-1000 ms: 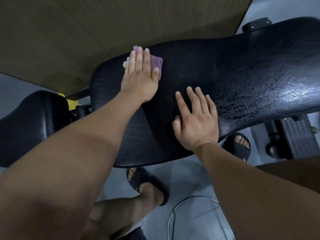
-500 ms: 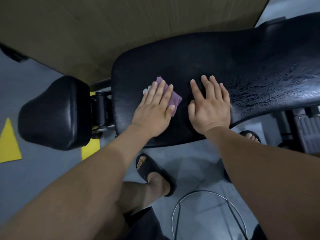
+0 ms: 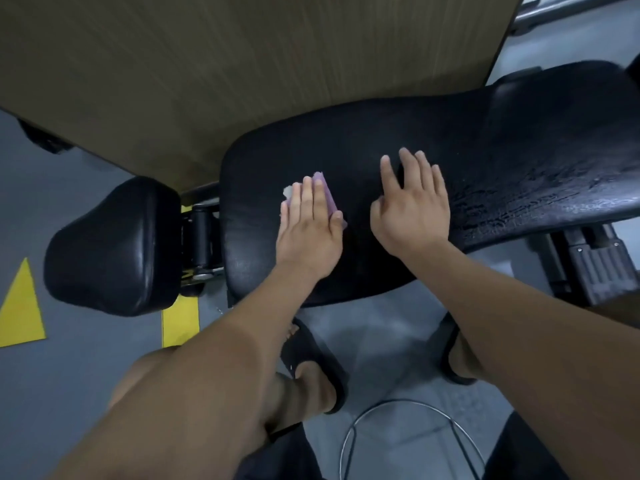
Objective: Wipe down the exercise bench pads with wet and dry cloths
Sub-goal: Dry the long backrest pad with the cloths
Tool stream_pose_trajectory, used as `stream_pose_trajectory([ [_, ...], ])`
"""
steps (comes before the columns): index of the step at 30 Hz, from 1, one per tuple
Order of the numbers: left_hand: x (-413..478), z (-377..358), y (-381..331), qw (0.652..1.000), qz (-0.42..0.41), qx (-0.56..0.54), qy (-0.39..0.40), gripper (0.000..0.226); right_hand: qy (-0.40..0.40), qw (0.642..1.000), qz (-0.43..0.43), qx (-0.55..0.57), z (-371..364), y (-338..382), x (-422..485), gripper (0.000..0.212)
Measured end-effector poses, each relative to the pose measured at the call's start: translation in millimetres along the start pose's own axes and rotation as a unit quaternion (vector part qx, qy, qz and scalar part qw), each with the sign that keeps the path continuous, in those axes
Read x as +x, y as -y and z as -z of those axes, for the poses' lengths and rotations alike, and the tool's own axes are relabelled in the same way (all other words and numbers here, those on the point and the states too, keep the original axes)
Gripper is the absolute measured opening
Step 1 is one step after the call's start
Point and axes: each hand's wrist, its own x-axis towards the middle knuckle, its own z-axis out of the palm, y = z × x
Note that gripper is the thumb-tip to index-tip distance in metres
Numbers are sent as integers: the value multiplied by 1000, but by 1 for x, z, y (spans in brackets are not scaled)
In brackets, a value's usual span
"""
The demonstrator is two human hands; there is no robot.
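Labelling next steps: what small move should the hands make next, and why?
Probably slide the left hand with the cloth rightward along the pad. The pad looks matte around the cloth, while its right stretch glistens with wet streaks. The right hand rests flat between them, so it would have to shift too. I cannot tell whether the cloth is wet or dry.

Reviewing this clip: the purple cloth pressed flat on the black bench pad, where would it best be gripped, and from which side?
Pinch the purple cloth at the strip showing between the left hand's fingers and thumb, coming from above on the right hand's side. It lies flat on the black bench pad, mostly covered by that hand.
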Motion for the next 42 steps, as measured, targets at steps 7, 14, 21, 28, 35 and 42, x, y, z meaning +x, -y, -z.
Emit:
stream_pose_trajectory([
  [7, 53, 13, 23, 993, -98, 64, 5, 66, -1, 999, -36, -18, -13, -3, 16, 67],
  [14, 128, 34, 18, 996, -72, 59, -2, 66, 6, 999, -47, -21, -10, 0, 20, 68],
  [21, 182, 54, 28, 998, -54, 43, -1, 62, 8, 998, -49, -30, -13, 0, 22, 70],
  [28, 142, 69, 115, 994, 98, 28, 31, 62, -17, 998, -50, -26, -14, 1, 20, 69],
  [35, 153, 48, 51, 999, 52, 15, 6, 67, -26, 998, -53, -38, -15, 3, 20, 69],
  [42, 185, 55, 5, 991, -103, 53, 59, 64, -33, 998, -49, -38, -18, 3, 22, 69],
])
